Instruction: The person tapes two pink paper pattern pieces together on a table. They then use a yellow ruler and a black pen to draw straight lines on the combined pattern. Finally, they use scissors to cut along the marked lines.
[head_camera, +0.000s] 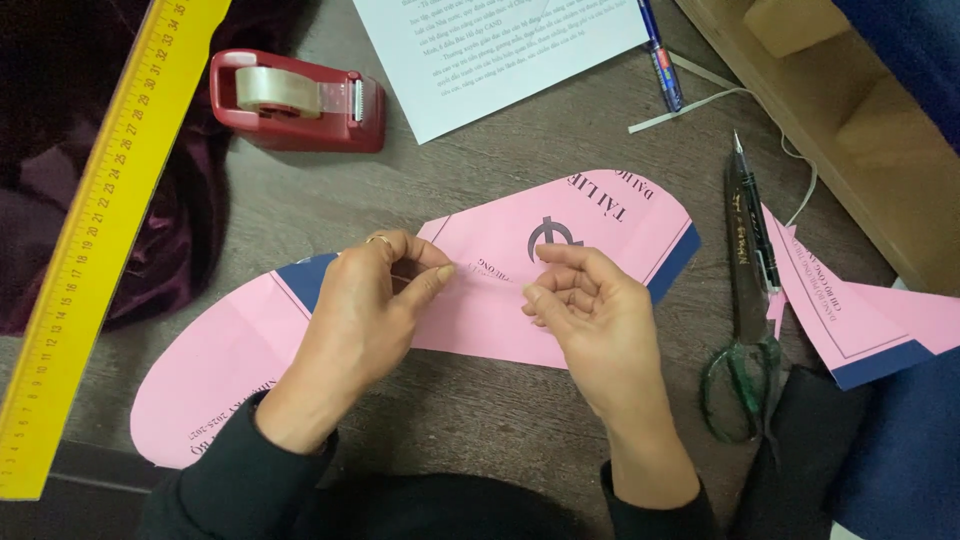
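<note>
In the middle of the frame, the left hand (365, 310) and the right hand (585, 310) pinch a clear bit of tape over the pink paper shape (480, 300) on the table (470, 410). The paper looks thin, light and bendy, so hold it flat near the edges.

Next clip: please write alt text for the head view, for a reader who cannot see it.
Two hands, left hand and right hand, pinch the middle of a curved pink paper cut-out lying on a grey-brown table. Around it lie a yellow ruler, a red tape dispenser, green-handled scissors, a printed white sheet and pink paper offcuts.
</note>
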